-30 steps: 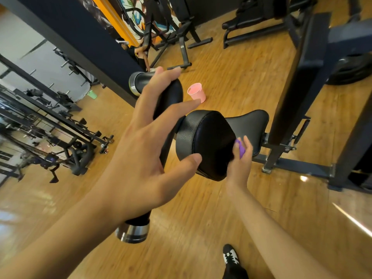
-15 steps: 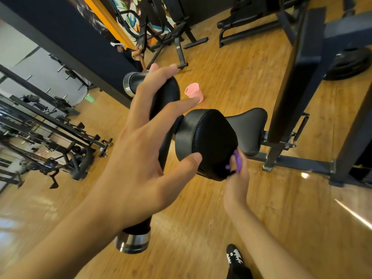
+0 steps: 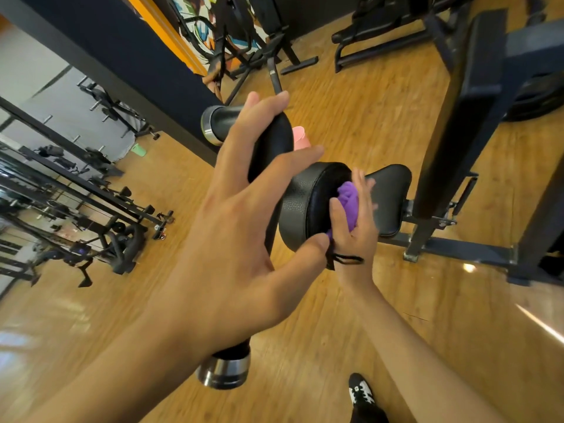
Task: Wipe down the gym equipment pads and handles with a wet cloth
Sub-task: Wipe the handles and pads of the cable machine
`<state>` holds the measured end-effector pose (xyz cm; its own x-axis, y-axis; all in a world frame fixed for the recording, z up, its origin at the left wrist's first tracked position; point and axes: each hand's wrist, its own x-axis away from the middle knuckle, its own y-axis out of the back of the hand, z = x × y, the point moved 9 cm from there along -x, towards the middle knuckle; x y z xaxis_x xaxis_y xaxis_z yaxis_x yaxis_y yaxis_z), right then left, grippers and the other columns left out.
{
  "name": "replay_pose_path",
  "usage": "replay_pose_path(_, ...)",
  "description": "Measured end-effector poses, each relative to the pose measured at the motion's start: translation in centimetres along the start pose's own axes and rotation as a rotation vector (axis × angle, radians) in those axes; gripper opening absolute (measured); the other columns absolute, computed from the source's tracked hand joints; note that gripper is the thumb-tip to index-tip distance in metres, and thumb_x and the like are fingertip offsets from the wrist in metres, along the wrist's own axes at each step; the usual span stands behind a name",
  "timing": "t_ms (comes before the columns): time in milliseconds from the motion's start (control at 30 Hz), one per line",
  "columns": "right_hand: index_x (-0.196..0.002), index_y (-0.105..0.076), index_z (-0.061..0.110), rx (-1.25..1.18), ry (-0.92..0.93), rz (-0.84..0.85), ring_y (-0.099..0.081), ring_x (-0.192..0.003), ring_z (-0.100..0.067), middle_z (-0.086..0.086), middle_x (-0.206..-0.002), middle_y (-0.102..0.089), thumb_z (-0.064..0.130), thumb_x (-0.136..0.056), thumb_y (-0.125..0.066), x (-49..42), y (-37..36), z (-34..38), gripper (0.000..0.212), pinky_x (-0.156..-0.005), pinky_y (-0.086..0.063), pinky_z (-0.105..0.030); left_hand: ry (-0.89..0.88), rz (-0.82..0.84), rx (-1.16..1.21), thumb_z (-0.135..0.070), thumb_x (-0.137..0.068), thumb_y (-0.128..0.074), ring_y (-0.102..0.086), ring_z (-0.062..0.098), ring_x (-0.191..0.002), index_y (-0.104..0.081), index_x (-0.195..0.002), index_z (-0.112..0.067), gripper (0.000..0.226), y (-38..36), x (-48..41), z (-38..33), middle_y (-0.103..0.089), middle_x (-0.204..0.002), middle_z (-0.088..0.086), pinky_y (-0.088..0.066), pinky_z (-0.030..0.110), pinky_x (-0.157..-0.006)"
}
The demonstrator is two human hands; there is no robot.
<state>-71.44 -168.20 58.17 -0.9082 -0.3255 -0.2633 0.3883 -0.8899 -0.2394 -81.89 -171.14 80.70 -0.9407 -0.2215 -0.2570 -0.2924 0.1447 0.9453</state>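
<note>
A round black leather pad [image 3: 300, 206] sits on a machine at frame centre, with a black seat pad [image 3: 387, 196] behind it. My right hand [image 3: 355, 221] holds a bunched purple cloth [image 3: 348, 203] against the round pad's right face. My left hand [image 3: 232, 227] grips the black padded handle bar [image 3: 271, 141], its thumb touching the round pad's lower edge. Chrome caps [image 3: 224, 372] end the bar at top and bottom.
A pink cup [image 3: 300, 137] stands on the wooden floor behind the bar. A dark steel upright [image 3: 451, 129] and its base frame stand to the right. Racks and machines line the left side; benches stand at the back. My shoe [image 3: 361, 393] shows at the bottom.
My right hand has come round from the pad's far side to its near right face, and more of the purple cloth shows. My left hand keeps its hold on the bar.
</note>
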Motion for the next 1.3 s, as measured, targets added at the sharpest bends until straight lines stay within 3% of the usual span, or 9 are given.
replay_pose_path(133, -0.150, -0.044, 0.034, -0.053, -0.170, -0.125, -0.027, -0.153, -0.013, 0.011, -0.157, -0.042, 0.044, -0.105, -0.046, -1.8, 0.4, 0.3, 0.046, -0.122, -0.031, -0.047, 0.006, -0.004, -0.014, -0.039, -0.081, -0.060, -0.004, 0.021, -0.161, -0.060, -0.140, -0.014, 0.064, 0.1, -0.1, 0.1, -0.021, -0.168, 0.005, -0.013, 0.031, -0.128)
replay_pose_path(233, -0.149, -0.047, 0.019, -0.045, 0.100, -0.058, -0.034, -0.151, -0.015, 0.028, -0.149, -0.039, 0.019, -0.107, -0.051, -2.4, 0.1, 5.9, 0.042, -0.122, -0.032, -0.045, -0.004, -0.017, 0.013, -0.037, -0.081, -0.060, -0.003, 0.020, -0.161, -0.060, -0.140, -0.016, 0.063, 0.0, -0.4, -0.3, -0.022, -0.168, 0.005, -0.010, 0.023, -0.127)
replay_pose_path(333, -0.153, -0.038, 0.010, 0.020, 0.305, 0.093, -0.027, -0.154, -0.023, 0.016, -0.160, -0.033, 0.003, -0.103, -0.056, 2.4, -0.9, 5.9, 0.053, -0.126, -0.022, -0.051, -0.001, -0.028, 0.027, -0.030, -0.078, -0.066, -0.002, 0.016, -0.161, -0.062, -0.139, -0.018, 0.062, -0.1, -0.5, -0.3, -0.022, -0.169, 0.002, -0.009, 0.022, -0.127)
replay_pose_path(433, -0.157, -0.029, 0.021, 0.075, 0.187, 0.036, -0.019, -0.156, -0.020, 0.011, -0.165, -0.027, 0.004, -0.103, -0.056, 4.9, -1.0, 4.5, 0.063, -0.124, -0.024, -0.055, 0.000, -0.028, 0.020, -0.035, -0.079, -0.061, -0.002, 0.016, -0.161, -0.063, -0.138, -0.018, 0.062, 0.1, -0.5, -0.3, -0.022, -0.168, 0.001, -0.010, 0.021, -0.127)
replay_pose_path(600, -0.151, -0.048, 0.019, 0.078, 0.067, -0.022, -0.033, -0.149, -0.009, 0.003, -0.156, -0.048, 0.024, -0.107, -0.049, -6.7, -0.8, 6.8, 0.044, -0.122, -0.033, -0.044, -0.015, 0.017, 0.020, -0.034, -0.076, -0.057, -0.001, 0.019, -0.161, -0.067, -0.133, -0.021, 0.059, -0.2, -0.4, -0.3, -0.022, -0.167, 0.005, -0.006, 0.017, -0.125)
replay_pose_path(700, -0.143, -0.057, 0.017, 0.096, 0.157, 0.035, -0.043, -0.140, 0.002, 0.024, -0.145, -0.049, 0.018, -0.106, -0.053, -4.0, -1.2, 7.3, 0.037, -0.118, -0.039, -0.040, -0.005, 0.016, 0.022, -0.034, -0.076, -0.057, -0.001, 0.017, -0.161, -0.067, -0.133, -0.022, 0.059, 0.0, -0.1, -0.1, -0.023, -0.167, 0.003, -0.005, 0.015, -0.124)
replay_pose_path(833, -0.141, -0.053, 0.007, 0.182, 0.368, -0.002, -0.040, -0.148, -0.031, -0.012, -0.148, -0.054, -0.004, -0.099, -0.061, 3.9, -1.1, 6.5, 0.045, -0.118, -0.039, -0.034, 0.005, 0.019, -0.001, -0.033, -0.077, -0.057, -0.003, 0.017, -0.161, -0.067, -0.134, -0.021, 0.060, 0.3, 0.4, -0.1, -0.024, -0.167, 0.003, -0.006, 0.020, -0.127)
replay_pose_path(1033, -0.133, -0.065, 0.022, 0.011, -0.107, -0.121, -0.056, -0.116, 0.013, 0.027, -0.118, -0.063, 0.017, -0.104, -0.056, -5.0, 1.6, -0.1, 0.031, -0.103, -0.045, -0.014, 0.015, 0.039, -0.034, -0.035, -0.075, -0.056, -0.002, 0.022, -0.162, -0.071, -0.128, -0.018, 0.058, 0.1, 0.6, 0.4, -0.022, -0.167, 0.008, -0.008, 0.029, -0.130)
replay_pose_path(1300, -0.133, -0.061, 0.027, 0.085, -0.391, -0.189, -0.063, -0.114, -0.004, 0.020, -0.111, -0.068, 0.023, -0.104, -0.054, -2.5, 4.7, -6.9, 0.030, -0.107, -0.051, -0.035, 0.017, 0.055, -0.022, -0.036, -0.077, -0.057, -0.006, 0.022, -0.161, -0.073, -0.125, -0.022, 0.053, 0.2, 1.0, 0.4, -0.023, -0.166, 0.007, -0.012, 0.029, -0.129)
